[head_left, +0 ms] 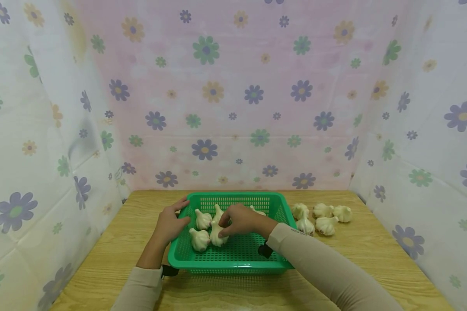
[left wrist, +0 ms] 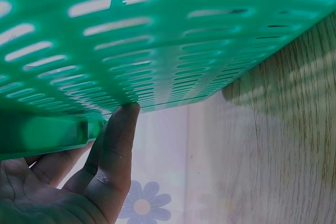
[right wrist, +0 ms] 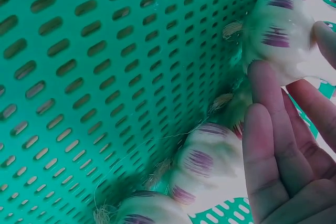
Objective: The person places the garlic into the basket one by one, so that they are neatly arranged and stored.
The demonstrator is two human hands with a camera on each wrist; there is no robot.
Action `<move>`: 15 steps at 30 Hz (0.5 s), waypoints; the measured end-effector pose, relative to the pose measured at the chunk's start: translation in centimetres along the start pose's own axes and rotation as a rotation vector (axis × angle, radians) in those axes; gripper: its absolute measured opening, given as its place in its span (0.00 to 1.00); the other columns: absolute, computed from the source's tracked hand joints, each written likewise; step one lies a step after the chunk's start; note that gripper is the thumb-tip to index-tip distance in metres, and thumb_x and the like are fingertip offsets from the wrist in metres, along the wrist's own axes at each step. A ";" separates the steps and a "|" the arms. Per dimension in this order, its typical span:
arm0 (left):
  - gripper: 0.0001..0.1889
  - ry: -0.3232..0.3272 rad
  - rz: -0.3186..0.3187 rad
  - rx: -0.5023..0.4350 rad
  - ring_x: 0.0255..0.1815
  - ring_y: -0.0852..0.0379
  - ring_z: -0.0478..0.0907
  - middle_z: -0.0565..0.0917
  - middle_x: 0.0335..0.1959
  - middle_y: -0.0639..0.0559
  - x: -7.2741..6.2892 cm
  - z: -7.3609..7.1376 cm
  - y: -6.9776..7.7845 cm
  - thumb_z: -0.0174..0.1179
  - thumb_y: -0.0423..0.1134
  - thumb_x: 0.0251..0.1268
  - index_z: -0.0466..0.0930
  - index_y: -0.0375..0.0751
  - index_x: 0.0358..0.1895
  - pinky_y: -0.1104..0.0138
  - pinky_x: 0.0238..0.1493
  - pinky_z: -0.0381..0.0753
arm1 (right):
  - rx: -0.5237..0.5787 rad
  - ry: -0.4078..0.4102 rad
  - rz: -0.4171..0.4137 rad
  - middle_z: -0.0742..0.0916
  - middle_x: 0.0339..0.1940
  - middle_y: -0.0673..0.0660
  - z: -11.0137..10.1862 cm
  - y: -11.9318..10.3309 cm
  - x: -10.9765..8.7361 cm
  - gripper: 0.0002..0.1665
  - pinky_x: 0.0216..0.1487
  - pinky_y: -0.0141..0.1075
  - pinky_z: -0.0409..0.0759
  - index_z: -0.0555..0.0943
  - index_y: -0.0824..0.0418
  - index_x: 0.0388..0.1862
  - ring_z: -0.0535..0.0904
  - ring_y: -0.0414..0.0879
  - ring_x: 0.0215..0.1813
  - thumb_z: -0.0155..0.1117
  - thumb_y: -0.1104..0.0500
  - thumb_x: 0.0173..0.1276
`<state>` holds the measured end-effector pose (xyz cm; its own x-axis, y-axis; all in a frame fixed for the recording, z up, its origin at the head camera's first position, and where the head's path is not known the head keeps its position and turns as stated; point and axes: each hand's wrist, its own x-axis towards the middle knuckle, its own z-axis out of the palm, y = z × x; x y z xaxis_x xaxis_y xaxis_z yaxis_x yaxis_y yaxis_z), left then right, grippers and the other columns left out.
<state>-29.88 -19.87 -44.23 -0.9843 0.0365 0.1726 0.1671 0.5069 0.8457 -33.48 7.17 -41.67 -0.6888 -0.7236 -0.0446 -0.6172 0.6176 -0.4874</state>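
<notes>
A green plastic basket [head_left: 229, 264] with slotted walls stands on the table, and several garlic bulbs [head_left: 200, 240] lie in its left part. My left hand [head_left: 170, 222] holds the basket's left rim; in the left wrist view its fingers lie at the rim and against the slotted outer wall. Reaching into the basket, my right hand [head_left: 239, 220] pinches a garlic bulb [right wrist: 281, 38] between thumb and fingers. In the right wrist view other bulbs [right wrist: 202, 161] sit beside it, roots toward the slotted surface. One more bulb [head_left: 257, 211] shows partly behind the right hand.
Right of the basket, several garlic bulbs [head_left: 327, 225] lie grouped on the wooden table [head_left: 113, 259]. Flower-printed cloth [head_left: 233, 99] hangs at the back and both sides. A black strap piece [head_left: 265, 249] shows under the right wrist.
</notes>
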 end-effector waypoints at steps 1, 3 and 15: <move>0.33 0.000 -0.002 0.000 0.62 0.37 0.82 0.64 0.82 0.54 0.0 0.0 0.0 0.59 0.31 0.65 0.71 0.43 0.77 0.63 0.26 0.78 | -0.002 0.000 0.002 0.91 0.50 0.43 0.0 0.0 0.0 0.19 0.52 0.34 0.83 0.91 0.49 0.51 0.86 0.36 0.51 0.76 0.44 0.65; 0.33 0.002 -0.004 0.004 0.62 0.37 0.82 0.65 0.82 0.54 0.0 0.0 0.1 0.59 0.31 0.65 0.71 0.43 0.77 0.63 0.26 0.78 | 0.004 0.000 0.010 0.91 0.49 0.43 0.0 0.0 0.1 0.18 0.52 0.34 0.83 0.91 0.49 0.51 0.86 0.35 0.50 0.76 0.44 0.65; 0.33 -0.004 0.001 0.011 0.62 0.37 0.82 0.64 0.82 0.53 -0.1 -0.1 0.1 0.59 0.31 0.65 0.70 0.43 0.77 0.64 0.22 0.74 | 0.019 0.012 0.013 0.91 0.44 0.39 -0.2 -0.2 -0.2 0.18 0.50 0.34 0.83 0.91 0.47 0.48 0.85 0.35 0.48 0.78 0.42 0.62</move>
<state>-29.77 -19.88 -44.15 -0.9843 0.0403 0.1718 0.1677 0.5163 0.8398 -33.27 7.24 -41.41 -0.7012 -0.7118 -0.0406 -0.6008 0.6207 -0.5037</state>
